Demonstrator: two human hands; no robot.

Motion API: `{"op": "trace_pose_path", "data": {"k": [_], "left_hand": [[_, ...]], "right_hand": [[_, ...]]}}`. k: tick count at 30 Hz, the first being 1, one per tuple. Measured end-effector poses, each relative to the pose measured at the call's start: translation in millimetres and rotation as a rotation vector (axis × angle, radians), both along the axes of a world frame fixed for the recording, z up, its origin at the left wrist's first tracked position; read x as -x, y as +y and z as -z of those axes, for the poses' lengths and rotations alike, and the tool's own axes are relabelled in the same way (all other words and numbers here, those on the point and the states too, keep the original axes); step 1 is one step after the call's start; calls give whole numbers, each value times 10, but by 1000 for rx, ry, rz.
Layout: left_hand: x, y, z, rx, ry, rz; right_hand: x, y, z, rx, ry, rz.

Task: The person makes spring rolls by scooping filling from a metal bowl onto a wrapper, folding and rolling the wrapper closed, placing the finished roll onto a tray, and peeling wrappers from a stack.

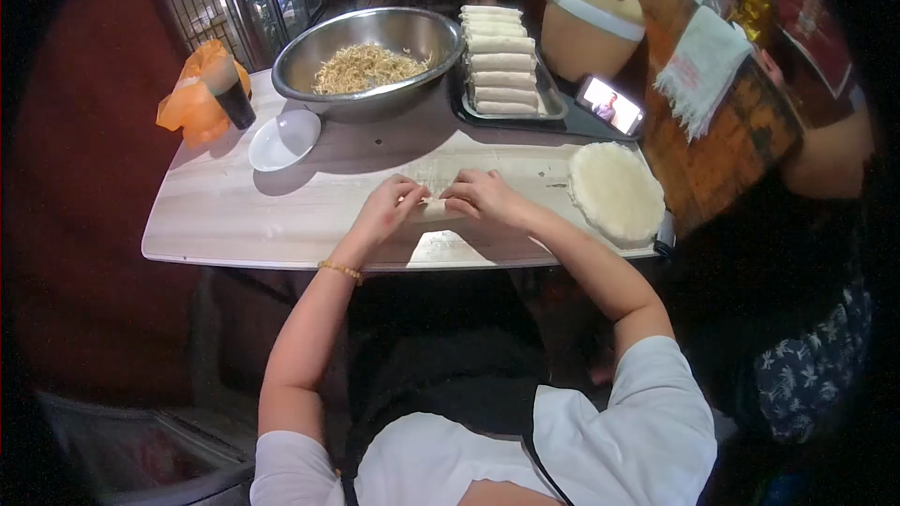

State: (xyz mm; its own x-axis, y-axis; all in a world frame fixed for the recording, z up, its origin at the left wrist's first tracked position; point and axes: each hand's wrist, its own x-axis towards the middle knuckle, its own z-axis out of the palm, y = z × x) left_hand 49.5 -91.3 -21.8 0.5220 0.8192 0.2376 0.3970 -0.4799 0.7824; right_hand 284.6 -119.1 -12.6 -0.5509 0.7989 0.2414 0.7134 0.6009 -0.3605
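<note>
My left hand (pixel 384 206) and my right hand (pixel 486 197) meet near the table's front edge, both closed on a pale spring roll (pixel 434 210). Their fingertips pinch its two ends, and part of the roll is hidden beneath them. To the right lies a round stack of thin wrappers (pixel 616 190). Beyond my hands stands a large steel bowl (pixel 292 96) holding a shredded filling (pixel 368 69) that looks like bean sprouts. A metal tray (pixel 561 112) at the back carries several finished spring rolls (pixel 504 63) laid in a row.
Left on the wooden table (pixel 211 215) are a small white bowl (pixel 284 141), a glass of dark drink (pixel 232 101) and an orange plastic bag (pixel 197 89). A lit phone (pixel 611 106) leans near a beige lidded container (pixel 586 33). Another person's arm (pixel 830 155) shows at right.
</note>
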Motion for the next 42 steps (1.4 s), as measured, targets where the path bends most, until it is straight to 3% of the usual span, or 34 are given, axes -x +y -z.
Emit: {"op": "trace_pose_path", "data": {"k": [1, 4, 9, 11, 13, 15, 17, 19, 21, 23, 25, 29, 33, 37, 42], "left_hand": [[40, -5, -15, -24, -107, -5], [172, -63, -112, -179, -3, 44], [228, -89, -139, -124, 42, 123], [225, -54, -120, -132, 83, 120], [223, 67, 41, -171, 5, 51], [217, 131, 57, -277, -4, 72], [192, 99, -122, -33, 16, 7], [177, 176, -152, -72, 15, 11], [171, 237, -190, -281, 37, -118], [164, 371, -137, -288, -35, -114], [123, 477, -159, -264, -144, -237], [-43, 664, -145, -293, -241, -240], [-226, 700, -150, -381, -224, -244], [-241, 799, 28, -456, -174, -307], [-180, 826, 90, -398, -204, -341]], "right_hand": [[-6, 81, 12, 1, -20, 30], [10, 262, 22, -17, -14, 86], [58, 369, -1, -123, 2, 105], [143, 273, 16, -442, 15, 106], [327, -33, -91, -787, -214, 53], [477, -241, 4, -761, -282, 33], [551, -289, 38, -801, -314, 121], [549, -225, -2, -778, -311, 143], [534, -181, -94, -757, -301, 155], [517, -150, -243, -593, -255, 76], [487, 6, -212, -565, -221, 65], [398, 135, -247, -429, -220, 22], [141, 199, -253, -529, -252, 61], [-424, 183, -587, -679, -74, 394], [-1136, 582, -1110, -418, 274, 821]]}}
